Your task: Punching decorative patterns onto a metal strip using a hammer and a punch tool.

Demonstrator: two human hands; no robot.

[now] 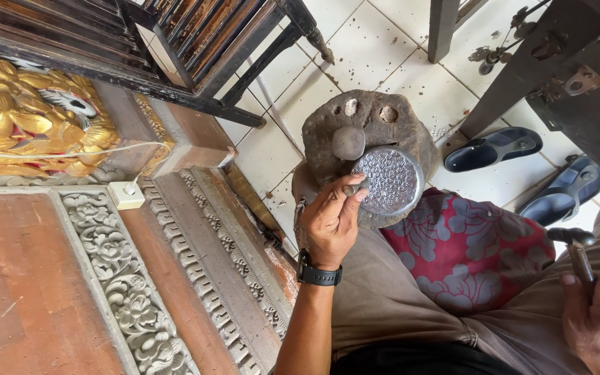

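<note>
Left hand pinches embossed metal disc against stone block, steadying it. At 4 o'clock, right hand fisted round hammer, probably raised clear.

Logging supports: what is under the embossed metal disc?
The embossed metal disc rests on a dark wooden block, steadied by the left hand. The block's surface beneath it is hidden.
</note>
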